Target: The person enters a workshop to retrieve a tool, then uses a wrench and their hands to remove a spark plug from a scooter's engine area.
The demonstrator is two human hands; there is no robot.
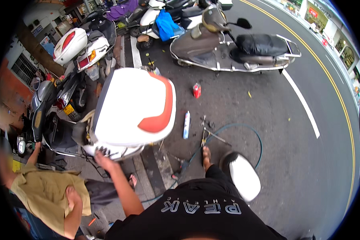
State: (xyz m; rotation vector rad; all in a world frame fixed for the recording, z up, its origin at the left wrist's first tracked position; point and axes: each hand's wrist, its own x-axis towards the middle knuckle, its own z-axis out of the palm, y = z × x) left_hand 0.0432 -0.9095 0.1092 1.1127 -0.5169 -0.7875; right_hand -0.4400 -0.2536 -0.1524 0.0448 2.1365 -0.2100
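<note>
Head view: at eight o'clock from the centre, see the left hand point(105, 161), with bent fingers point(99, 155) at the white tail section point(122, 152) of a parked step-through scooter point(60, 134). Cannot tell whether grasping an edge or some small dark fitting there, or merely resting on it. From these fingers, look toward one o'clock for the rear luggage box point(128, 104), overhanging the tail, and toward ten for the scooter's dark forward body. Read the long axis as running from about half past nine, front end, to half past three, rear end. Count the left hand as nearer; cannot see the right hand at all.

On the luggage box, note smooth, hard-looking white plastic, rounded at the corners, with a curved orange-red panel point(156, 123) toward three o'clock. Near the centre, over coarse grey asphalt point(228, 96), find a slim cylindrical spray can point(187, 125) in blue and white; toward one, a squat red can point(197, 91). Toward four, see thin metal tools point(218, 137) beside a looped, flexible blue-green hose point(261, 145), then, nearer five, a glossy white rounded shell point(246, 178) with a dark edge, of uncertain kind.
</note>
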